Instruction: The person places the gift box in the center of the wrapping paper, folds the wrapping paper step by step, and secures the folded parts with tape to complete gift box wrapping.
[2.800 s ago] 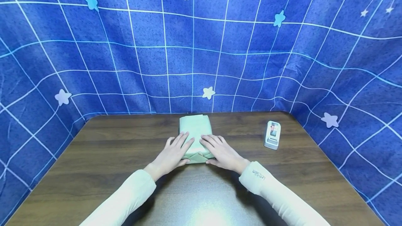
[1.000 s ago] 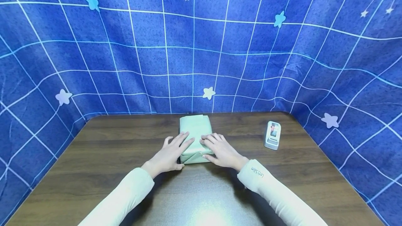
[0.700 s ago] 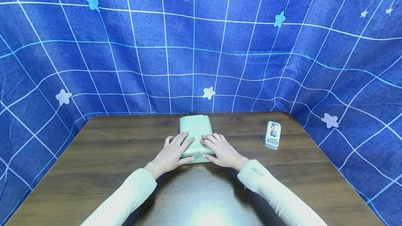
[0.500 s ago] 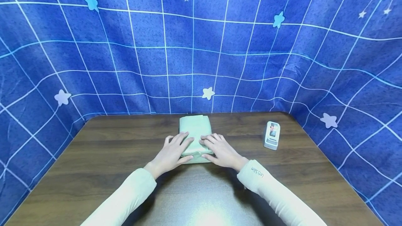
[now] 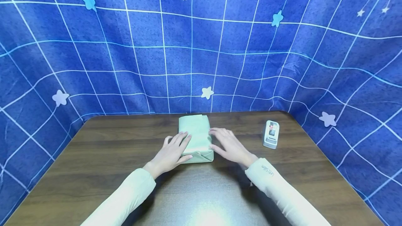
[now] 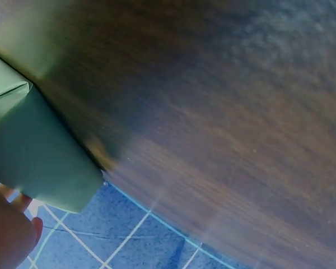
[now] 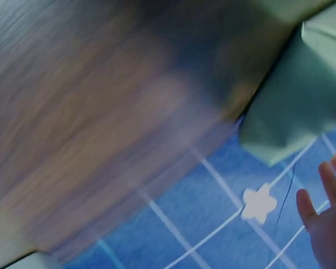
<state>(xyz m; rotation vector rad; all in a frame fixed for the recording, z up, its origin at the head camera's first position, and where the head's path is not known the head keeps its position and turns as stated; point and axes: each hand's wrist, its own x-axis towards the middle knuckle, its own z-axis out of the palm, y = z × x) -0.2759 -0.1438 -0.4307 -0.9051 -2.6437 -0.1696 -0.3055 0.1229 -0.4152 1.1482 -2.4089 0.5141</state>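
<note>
A box-shaped package (image 5: 198,126) wrapped in pale green paper lies on the wooden table, its folded end facing me. My left hand (image 5: 169,152) rests on its left side, fingers spread over the top and thumb against the folded front end. Just right of the package is my right hand (image 5: 230,145), fingers loosely bent, holding nothing; its fingertips are near the right edge, and contact cannot be told. The left wrist view shows the package's shaded side (image 6: 42,145). In the right wrist view the hand (image 7: 327,224) appears apart from the package (image 7: 302,101).
A small white device (image 5: 271,134) with a printed label stands on the table's right side. Behind the table (image 5: 125,156) hangs a blue curtain (image 5: 141,58) with white grid lines and stars, which also runs along both sides.
My right hand has come off the package top and front end, moving right. My left thumb shifted outward, then returned to the front fold. The package has stayed in place.
</note>
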